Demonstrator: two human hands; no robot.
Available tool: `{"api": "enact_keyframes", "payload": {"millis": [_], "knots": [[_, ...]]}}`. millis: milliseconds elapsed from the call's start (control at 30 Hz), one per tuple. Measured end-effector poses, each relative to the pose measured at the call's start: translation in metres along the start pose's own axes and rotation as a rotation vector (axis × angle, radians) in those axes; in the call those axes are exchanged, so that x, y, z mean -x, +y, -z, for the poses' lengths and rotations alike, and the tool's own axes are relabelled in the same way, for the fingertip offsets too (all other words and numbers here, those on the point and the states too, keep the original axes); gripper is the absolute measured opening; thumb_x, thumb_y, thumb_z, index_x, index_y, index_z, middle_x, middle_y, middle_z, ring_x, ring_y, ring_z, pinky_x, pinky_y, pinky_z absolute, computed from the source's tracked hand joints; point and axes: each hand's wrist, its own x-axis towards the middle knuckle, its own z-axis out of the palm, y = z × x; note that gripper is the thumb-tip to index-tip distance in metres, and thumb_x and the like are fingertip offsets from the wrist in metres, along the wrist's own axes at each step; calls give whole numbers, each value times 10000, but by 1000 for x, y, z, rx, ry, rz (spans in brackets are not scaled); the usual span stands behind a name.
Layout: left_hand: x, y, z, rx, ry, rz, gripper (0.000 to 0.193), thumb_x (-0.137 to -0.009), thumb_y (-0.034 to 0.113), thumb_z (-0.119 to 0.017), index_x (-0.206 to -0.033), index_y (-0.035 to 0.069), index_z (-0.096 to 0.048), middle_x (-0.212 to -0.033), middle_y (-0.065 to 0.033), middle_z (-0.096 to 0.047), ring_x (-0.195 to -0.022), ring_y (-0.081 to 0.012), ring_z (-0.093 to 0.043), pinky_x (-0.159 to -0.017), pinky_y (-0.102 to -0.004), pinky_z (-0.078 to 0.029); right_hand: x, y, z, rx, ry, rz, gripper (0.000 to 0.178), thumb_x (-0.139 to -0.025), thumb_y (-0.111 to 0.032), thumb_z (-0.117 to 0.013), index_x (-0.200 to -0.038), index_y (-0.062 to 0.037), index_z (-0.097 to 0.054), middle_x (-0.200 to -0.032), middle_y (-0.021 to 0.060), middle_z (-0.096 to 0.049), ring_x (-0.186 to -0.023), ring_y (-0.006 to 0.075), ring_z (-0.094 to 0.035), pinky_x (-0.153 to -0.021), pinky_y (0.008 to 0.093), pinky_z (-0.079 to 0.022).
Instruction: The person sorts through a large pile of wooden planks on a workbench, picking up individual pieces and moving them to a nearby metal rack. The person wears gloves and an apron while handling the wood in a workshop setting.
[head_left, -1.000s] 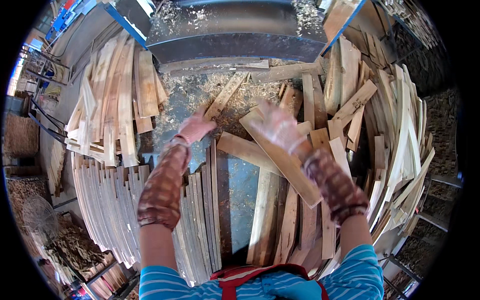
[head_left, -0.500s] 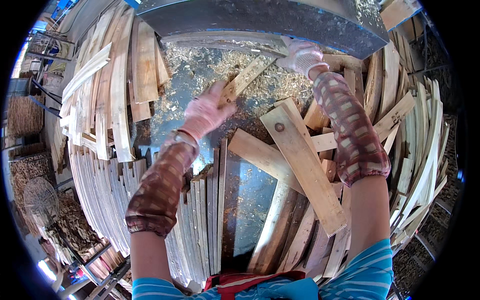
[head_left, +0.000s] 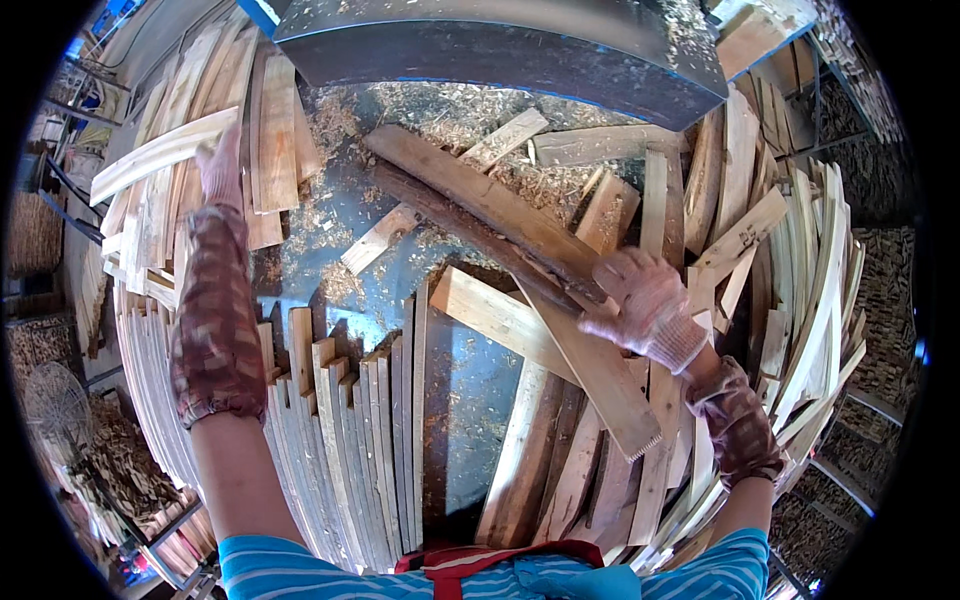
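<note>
Two long, brown, rough-edged wooden planks (head_left: 490, 208) lie forward-left of the nearer pink-gloved right hand (head_left: 645, 305), long axes slanting toward its parted fingers, grip unconfirmed; the pink-gloved left hand (head_left: 221, 168) adjoins a pale, narrow wooden board (head_left: 165, 153), finger closure indeterminable.

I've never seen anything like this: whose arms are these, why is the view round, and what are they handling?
No robot here, just a person at work. The picture comes from a wide fisheye camera worn on the head, looking down, so edges curve. The gloved left hand is at the end of a pale board; the gloved right hand is at the near end of a dark board. Whether either grips firmly is hard to tell. Wood shavings and crossed boards lie on the grey-blue surface, with more stacked boards around it.
</note>
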Motion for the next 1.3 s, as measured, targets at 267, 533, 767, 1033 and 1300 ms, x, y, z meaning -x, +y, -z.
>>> {"api": "enact_keyframes", "payload": {"millis": [267, 533, 767, 1033, 1300], "knots": [[141, 17, -11, -257, 4, 93, 762, -993, 330, -638, -1595, 43, -270, -1623, -211, -334, -1507, -326, -329, -1252, -396, -293, -60, -1, -22, -535, 16, -210, 743, -877, -497, -713, -1426, -32, -529, -1278, 228, -657, -1180, 353, -635, -1015, 395, -495], [325, 28, -157, 341, -350, 709, 373, -883, 165, -760, -1211, 117, -589, -1134, -14, -602, -1046, -241, -614, -870, -398, -543, 30, 25, -4, -1575, -45, -351, 558, -943, -425, -692, -1230, 51, -661, -883, 77, -677, -714, 115, -645, -557, 249, -484], [361, 45, -178, 396, -446, 642, 874, -867, 208, -791, -1586, 105, -306, -1540, -135, -441, -1277, -267, -549, -1053, -461, -462, 131, 22, -35, -2392, -308, -88, 665, -974, -509, -600, -1340, 43, -545, -1168, 301, -653, -870, 321, -698, -669, 399, -593], [505, 131, -144, 596, -673, 552, 1062, -846, 203, -830, -1598, 73, -91, -1294, -157, -599, -1138, -272, -635, -926, -435, -563, 158, -98, -60, -1946, -175, -128, 612, -993, -519, -553, -1306, 7, -575, -1029, 233, -690, -944, 352, -711, -779, 490, -553], [576, 79, -21, -182, -563, 189, 1104, -737, 174, -878, -1591, -11, -202, -1422, -192, -554, -1251, -248, -570, -1050, -330, -468, 116, -117, -42, -577, 490, 57, 395, -959, -435, -575, -1185, -131, -688, -1103, 177, -706, -903, 373, -686, -848, 447, -573]]}}
